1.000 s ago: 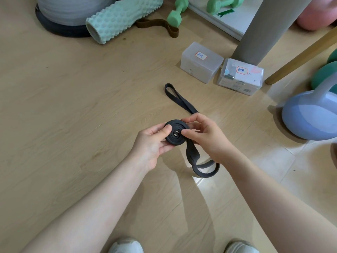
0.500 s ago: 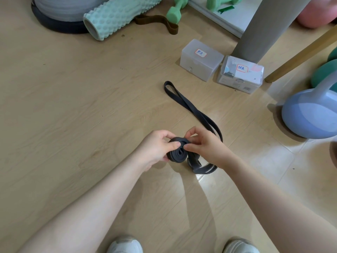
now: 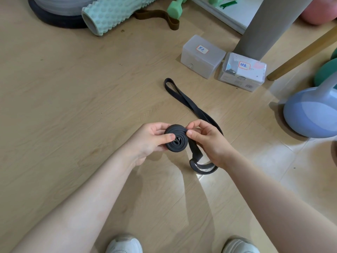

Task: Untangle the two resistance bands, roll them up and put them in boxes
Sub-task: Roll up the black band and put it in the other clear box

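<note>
A black resistance band (image 3: 184, 96) lies partly on the floor, its far loop pointing toward the boxes. Its near end is wound into a flat coil (image 3: 176, 140) held above the floor. My left hand (image 3: 148, 141) grips the coil from the left, thumb on its face. My right hand (image 3: 207, 141) pinches the coil's right edge with thumb and forefinger; the loose band hangs below it and loops on the floor. Two clear lidded boxes with labels, one (image 3: 202, 56) and the other (image 3: 242, 72), stand beyond. A brown band (image 3: 156, 15) lies at the back.
A mint foam roller (image 3: 109, 13), green dumbbells (image 3: 175, 8) and a grey-and-black round object (image 3: 54, 11) are at the back. A grey post (image 3: 269, 24), a wooden leg (image 3: 302, 52) and a blue kettlebell (image 3: 313, 110) stand to the right. My shoes (image 3: 125, 245) are at the bottom.
The coil has been turned between both hands and taken up more band. More of the loose band now lies in a curve on the floor behind my right hand.
</note>
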`<state>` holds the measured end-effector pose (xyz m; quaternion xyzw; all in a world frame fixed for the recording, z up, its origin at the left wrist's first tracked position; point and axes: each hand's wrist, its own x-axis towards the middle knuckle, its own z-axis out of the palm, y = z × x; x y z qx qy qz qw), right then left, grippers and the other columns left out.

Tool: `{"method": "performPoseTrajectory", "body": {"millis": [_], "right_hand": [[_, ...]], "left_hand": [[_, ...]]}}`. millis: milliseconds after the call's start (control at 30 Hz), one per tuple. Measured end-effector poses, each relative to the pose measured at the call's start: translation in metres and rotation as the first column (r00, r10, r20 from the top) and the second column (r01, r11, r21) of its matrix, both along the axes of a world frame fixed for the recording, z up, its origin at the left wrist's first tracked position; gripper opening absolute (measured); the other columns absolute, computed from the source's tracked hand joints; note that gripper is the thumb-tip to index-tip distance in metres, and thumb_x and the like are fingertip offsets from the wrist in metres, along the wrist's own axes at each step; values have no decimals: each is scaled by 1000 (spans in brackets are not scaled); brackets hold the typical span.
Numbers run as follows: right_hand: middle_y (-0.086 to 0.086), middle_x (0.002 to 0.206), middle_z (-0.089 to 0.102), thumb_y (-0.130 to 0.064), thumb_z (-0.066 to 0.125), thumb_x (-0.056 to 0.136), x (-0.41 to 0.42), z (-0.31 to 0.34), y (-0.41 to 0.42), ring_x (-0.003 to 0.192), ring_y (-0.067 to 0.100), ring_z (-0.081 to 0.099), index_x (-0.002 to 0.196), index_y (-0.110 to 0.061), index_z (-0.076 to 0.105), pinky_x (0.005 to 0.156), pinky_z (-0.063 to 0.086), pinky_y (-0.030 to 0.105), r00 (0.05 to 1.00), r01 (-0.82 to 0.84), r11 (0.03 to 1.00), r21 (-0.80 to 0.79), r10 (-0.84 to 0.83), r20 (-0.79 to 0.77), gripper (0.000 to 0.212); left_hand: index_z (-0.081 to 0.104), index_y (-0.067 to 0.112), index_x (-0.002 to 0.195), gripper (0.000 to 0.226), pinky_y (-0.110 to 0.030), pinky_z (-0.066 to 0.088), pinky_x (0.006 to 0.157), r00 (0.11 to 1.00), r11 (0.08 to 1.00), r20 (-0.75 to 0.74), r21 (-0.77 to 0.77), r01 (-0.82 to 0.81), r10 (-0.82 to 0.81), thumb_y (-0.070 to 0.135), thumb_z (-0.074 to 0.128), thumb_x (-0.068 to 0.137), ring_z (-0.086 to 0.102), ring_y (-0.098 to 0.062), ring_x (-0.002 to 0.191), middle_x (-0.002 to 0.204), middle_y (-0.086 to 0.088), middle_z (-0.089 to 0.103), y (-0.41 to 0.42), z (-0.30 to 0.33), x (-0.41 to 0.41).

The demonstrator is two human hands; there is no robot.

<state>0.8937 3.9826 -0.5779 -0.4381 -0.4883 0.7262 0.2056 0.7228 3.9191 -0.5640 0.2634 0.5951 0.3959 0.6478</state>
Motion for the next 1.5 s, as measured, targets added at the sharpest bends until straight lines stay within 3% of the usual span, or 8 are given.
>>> {"method": "performPoseTrajectory", "body": {"millis": [367,567,733,833,967,1067,1300,1500], "right_hand": [[18,83,57,-4,63,85,-18,8,-7,68,12,62,92,-10,50,62,50,15,991,118,987,108,-124,44,15],[7,93,68,-8,71,78,-16,7,-11,83,15,68,96,-10,55,77,55,23,992,4,970,242,-34,119,24],[18,88,68,-6,70,79,-20,11,-8,75,24,66,86,-15,52,74,54,33,981,3,964,268,-54,184,22],[11,89,70,-3,69,79,-9,15,-5,82,24,68,90,-10,54,79,56,39,958,-191,913,359,93,273,20],[-8,84,66,-6,70,78,-7,13,-9,83,16,67,88,-15,57,78,54,42,878,-428,791,438,250,407,19],[-14,83,63,-9,70,78,-8,12,-12,84,15,65,90,-17,56,79,53,40,866,-449,754,479,235,441,20],[-7,122,57,-33,67,82,7,-1,-15,115,5,51,128,-19,43,96,39,23,868,-375,832,409,160,470,54],[0,115,55,-36,45,96,53,-30,7,99,16,50,122,-16,52,79,37,29,748,192,954,231,-294,595,34]], "left_hand": [[57,7,110,23,-30,57,75,921,939,186,-68,-337,343,3,57,87,67,-20,93,101,-8,69,1,-6,9],[60,6,103,14,-34,56,79,865,905,267,-146,-399,425,5,55,89,69,-22,90,98,-13,69,0,-6,9],[55,3,111,23,-35,54,86,908,941,248,-104,-321,337,1,55,88,67,-24,96,106,-14,67,-7,-8,11],[55,11,110,27,-32,50,90,996,993,44,-82,-79,83,7,63,84,65,-20,99,104,-9,69,-10,-3,-4],[60,21,103,20,-31,54,80,959,966,-169,-164,199,-226,24,67,84,67,-18,93,100,-6,70,-8,5,-3],[61,22,100,14,-31,57,76,964,985,-214,-109,136,-157,20,64,87,67,-15,91,98,-4,70,-10,2,3],[62,12,116,28,-27,58,64,979,997,-200,-63,-50,36,10,61,88,67,-12,82,92,-1,69,-17,-4,-2],[60,7,118,30,-28,55,68,950,970,-248,-101,-222,191,6,60,88,63,-10,77,85,2,66,-24,-25,-18]]}}
